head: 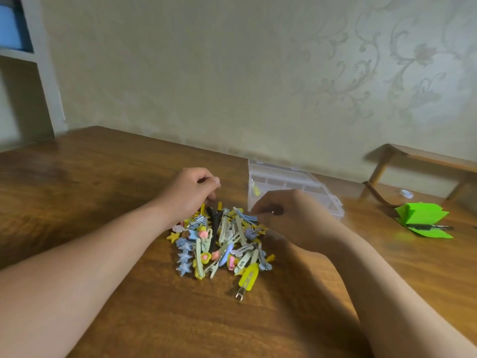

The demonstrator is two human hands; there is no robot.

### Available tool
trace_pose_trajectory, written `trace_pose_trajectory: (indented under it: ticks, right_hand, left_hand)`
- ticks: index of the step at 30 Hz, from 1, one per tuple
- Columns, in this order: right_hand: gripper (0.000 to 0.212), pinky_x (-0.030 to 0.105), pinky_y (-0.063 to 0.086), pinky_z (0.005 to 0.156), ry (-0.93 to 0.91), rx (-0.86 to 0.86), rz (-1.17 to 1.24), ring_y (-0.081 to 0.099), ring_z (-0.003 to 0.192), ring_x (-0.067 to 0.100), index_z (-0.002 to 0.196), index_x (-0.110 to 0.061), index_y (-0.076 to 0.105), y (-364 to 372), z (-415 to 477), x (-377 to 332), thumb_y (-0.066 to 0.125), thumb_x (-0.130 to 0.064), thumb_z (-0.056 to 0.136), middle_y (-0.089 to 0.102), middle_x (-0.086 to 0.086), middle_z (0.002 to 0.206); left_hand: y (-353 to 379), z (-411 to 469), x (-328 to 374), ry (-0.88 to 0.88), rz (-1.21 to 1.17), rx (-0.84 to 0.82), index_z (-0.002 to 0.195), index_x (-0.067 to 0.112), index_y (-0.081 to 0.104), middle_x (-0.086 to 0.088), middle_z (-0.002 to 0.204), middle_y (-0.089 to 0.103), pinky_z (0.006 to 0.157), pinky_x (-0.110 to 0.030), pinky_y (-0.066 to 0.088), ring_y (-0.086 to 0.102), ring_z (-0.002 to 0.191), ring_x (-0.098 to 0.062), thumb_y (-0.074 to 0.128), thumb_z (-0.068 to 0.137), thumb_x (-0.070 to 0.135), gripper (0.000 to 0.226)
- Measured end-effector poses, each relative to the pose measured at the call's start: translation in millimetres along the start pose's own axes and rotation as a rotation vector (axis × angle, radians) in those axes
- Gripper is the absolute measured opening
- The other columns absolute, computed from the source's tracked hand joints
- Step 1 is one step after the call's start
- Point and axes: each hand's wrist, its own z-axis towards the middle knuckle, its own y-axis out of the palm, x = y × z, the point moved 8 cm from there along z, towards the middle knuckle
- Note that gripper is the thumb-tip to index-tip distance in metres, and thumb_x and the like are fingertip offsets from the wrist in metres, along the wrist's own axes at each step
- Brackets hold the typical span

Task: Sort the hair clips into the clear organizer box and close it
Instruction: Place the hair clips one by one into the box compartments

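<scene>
A heap of colourful hair clips (222, 241) lies on the wooden table (103, 182); a large yellow snap clip (248, 277) sits at its near edge. Behind and to the right stands the clear organizer box (309, 187) with its dividers showing and a small yellow clip (256, 191) seen through its left end. My left hand (191, 192) hovers with curled fingers over the heap's far left edge, fingertips near a yellow clip. My right hand (284, 213), blurred, is curled at the heap's far right, just in front of the box. Whether either hand holds a clip is unclear.
Folded green paper (423, 218) with a dark pen (428, 226) on it lies at the right. Behind it are a small wooden stand (418, 157) and a small white object (407, 194). A wallpapered wall runs behind the table; a white shelf (38, 60) stands far left.
</scene>
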Motion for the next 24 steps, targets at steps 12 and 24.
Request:
trace_pose_trajectory:
  ticks: [12, 24]
  right_hand:
    - [0.018, 0.015, 0.044, 0.068, -0.105, -0.201, -0.135, 0.062, 0.089, 0.002, 0.112, -0.038, 0.075, 15.2, -0.7, -4.6, 0.075, -0.044, 0.095, 0.067, -0.02, 0.103]
    - [0.006, 0.028, 0.053, 0.067, -0.013, 0.008, 0.385, 0.069, 0.074, 0.013, 0.104, -0.026, 0.074, -21.3, 2.1, 11.6, 0.075, -0.026, 0.098, 0.077, 0.0, 0.087]
  left_hand:
    - [-0.1, 0.4, -0.2, 0.018, 0.005, 0.002, 0.097, 0.025, 0.077, 0.002, 0.086, 0.077, 0.088, -0.043, 0.059, 0.073, 0.083, -0.015, 0.059, 0.106, 0.032, 0.022]
    - [1.3, 4.0, -3.9, 0.008, 0.005, -0.001, 0.093, 0.025, 0.076, 0.005, 0.082, 0.077, 0.087, -0.042, 0.058, 0.073, 0.079, -0.015, 0.06, 0.105, 0.035, 0.022]
